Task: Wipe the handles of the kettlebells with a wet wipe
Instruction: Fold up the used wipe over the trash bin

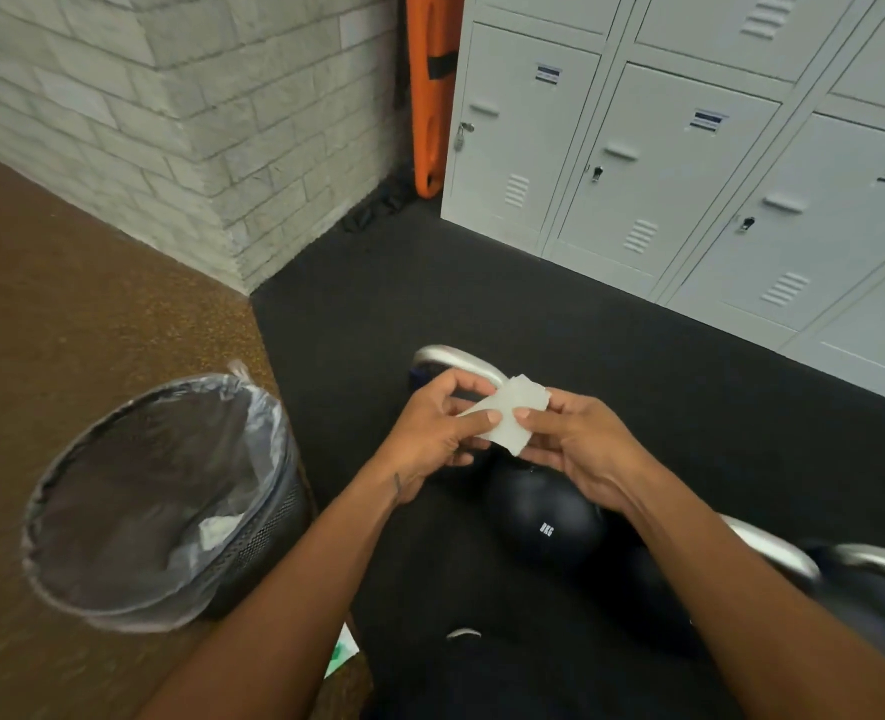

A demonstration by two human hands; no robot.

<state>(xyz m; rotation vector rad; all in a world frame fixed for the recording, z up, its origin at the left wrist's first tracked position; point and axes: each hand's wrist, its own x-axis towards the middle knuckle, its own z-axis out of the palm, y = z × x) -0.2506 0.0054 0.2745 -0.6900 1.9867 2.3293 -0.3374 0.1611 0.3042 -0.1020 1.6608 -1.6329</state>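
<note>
Setting: grey lockers (689, 174) along the far right, and a black floor mat (430, 304) that fills the middle of the view. A lined waste bin (268, 537) stands at left, just beside the mat's edge.

Kettlebells: a dark kettlebell (544, 517) marked 8KG sits on the mat directly below the hands. One silver handle (461, 358) shows just beyond the hands. Two more handles (773, 548) lie at lower right, partly hidden by the right forearm.

Step in hand (judgement): preparation. The wipe is being unfolded or refolded and is not on any handle, so the handles here are not yet being wiped.

Left hand (430, 433): fingers curled, thumb and fingertips pinching the left edge of the wet wipe (508, 413).
Right hand (580, 449): also curled, thumb and forefinger pinching the right edge.

The wipe is a small pale folded sheet, held taut between both hands in the air above the kettlebells and touching none of them.

Next move (judgement): release one hand's pinch, drape the wipe over the nearest handle, close the fingers round it and slide along the curve. The free hand may need to steady the bell.
</note>
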